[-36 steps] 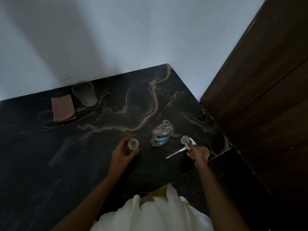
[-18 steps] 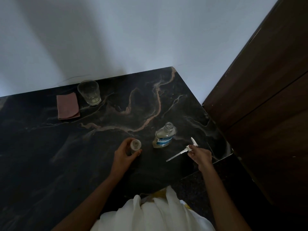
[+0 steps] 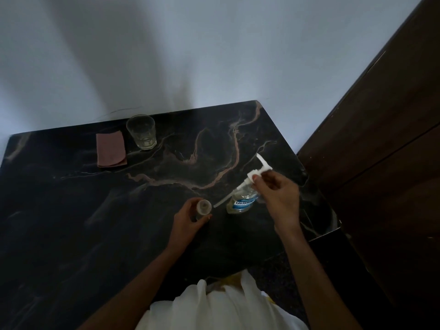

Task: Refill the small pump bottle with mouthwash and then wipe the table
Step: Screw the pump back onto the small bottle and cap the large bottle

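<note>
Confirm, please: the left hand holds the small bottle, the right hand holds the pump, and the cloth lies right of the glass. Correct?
Not quite. The head view shows the cloth left of the glass, not right. The left hand does hold the small bottle, and the right hand the pump.

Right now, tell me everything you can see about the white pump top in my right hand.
The pump top looks like white plastic: a flat nozzle pointing up and away, a collar, and a thin pale dip tube slanting down-left. It is off its bottle, tilted in the air, pinched at the head by the right hand. The tube's tip ends beside the mouth of the open small bottle.
</note>
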Available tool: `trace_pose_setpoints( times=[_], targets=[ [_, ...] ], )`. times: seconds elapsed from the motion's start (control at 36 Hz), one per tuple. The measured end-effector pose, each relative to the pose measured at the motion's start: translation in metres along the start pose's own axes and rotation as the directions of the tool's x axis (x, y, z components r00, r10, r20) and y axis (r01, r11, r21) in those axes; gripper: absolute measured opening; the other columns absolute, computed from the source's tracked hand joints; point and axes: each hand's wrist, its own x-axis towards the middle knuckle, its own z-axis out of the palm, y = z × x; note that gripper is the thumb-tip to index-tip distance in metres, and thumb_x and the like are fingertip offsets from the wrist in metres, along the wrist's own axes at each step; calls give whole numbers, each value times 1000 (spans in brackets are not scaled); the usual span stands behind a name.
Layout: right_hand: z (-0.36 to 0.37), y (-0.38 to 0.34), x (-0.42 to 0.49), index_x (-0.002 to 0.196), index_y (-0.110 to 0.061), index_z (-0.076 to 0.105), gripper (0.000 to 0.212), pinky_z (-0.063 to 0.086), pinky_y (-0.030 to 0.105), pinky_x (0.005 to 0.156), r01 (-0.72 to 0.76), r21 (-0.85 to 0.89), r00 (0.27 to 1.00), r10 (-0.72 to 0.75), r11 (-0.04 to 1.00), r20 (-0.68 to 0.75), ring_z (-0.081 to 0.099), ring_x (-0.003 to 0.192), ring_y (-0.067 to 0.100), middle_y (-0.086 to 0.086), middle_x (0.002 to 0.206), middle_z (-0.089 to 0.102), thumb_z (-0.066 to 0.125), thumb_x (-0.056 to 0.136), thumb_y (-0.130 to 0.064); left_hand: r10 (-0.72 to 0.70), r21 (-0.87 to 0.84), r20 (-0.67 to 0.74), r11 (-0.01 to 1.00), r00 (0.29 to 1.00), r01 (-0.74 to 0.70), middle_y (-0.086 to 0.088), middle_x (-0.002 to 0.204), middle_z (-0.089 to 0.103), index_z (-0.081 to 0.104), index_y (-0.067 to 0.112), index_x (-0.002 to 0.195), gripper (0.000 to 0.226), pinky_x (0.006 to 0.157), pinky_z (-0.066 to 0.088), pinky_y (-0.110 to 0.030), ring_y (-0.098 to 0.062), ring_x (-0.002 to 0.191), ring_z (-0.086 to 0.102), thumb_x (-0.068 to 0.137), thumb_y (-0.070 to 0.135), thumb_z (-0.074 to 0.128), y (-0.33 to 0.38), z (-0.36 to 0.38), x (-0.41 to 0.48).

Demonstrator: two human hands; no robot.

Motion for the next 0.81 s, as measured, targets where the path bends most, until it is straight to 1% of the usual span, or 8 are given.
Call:
trace_pose_setpoints(
  times=[0.11,0.19,0.28,0.36,0.47,0.61,0.69,0.81],
  targets=[
    [23,-4,-5,83,-22,65,12,51,16,70,164,-82,986,-163,983,20,63,72,1,-12,74,64,70,76,-14,13,24,-9,1000,1000,-13,16,101,60,49,42,98,46,83,44,-14,2,100,57,72,13,73,0,0,1],
    [35,1,-7,86,-12,67,13,46,4,64,255,-131,967,-252,958,34,60,67,-9,-16,71,62,72,74,-13,7,26,-15,1000,1000,-7,15,102,61,50,39,99,45,83,44,-13,1,100,57,71,14,74,-2,1,2],
    [43,6,-9,85,-9,67,14,44,3,63,359,-151,933,-355,921,53,60,68,-11,-13,72,62,73,73,-7,-3,32,-9,999,1000,3,16,101,59,51,29,105,43,82,43,-12,2,99,56,71,12,74,0,1,2],
    [48,11,-9,81,-6,67,9,47,6,64,455,-197,890,-448,868,83,60,68,-9,-9,70,61,72,74,-6,-9,17,-9,1000,1000,10,16,100,58,52,25,107,43,79,43,-11,5,97,55,72,12,73,1,1,2],
    [52,22,-12,87,-7,66,10,48,10,68,488,-228,869,-445,843,214,59,76,0,3,78,66,69,78,-10,7,0,-14,1000,1000,-7,17,100,60,53,27,105,42,78,45,-7,6,97,57,72,13,73,1,0,1],
    [59,41,-16,96,-7,64,19,48,11,75,483,-251,853,-388,839,348,60,81,4,6,91,66,68,80,-17,23,-13,-7,1000,1000,-24,17,100,60,52,32,102,38,77,46,-7,8,95,57,74,16,71,2,0,-1],
    [61,50,-17,101,-7,62,23,47,9,78,467,-267,855,-355,843,377,60,86,7,7,97,66,68,80,-14,19,-23,-13,1000,1000,-20,16,98,61,52,35,100,36,75,47,-9,9,93,58,75,18,70,1,0,0],
    [63,57,-18,103,-6,62,25,45,7,78,452,-278,860,-331,848,389,59,87,7,8,99,65,67,79,-9,22,-45,-16,999,1000,-23,13,99,63,52,36,100,37,76,47,-8,7,93,59,75,15,71,0,1,0]
  ],
)
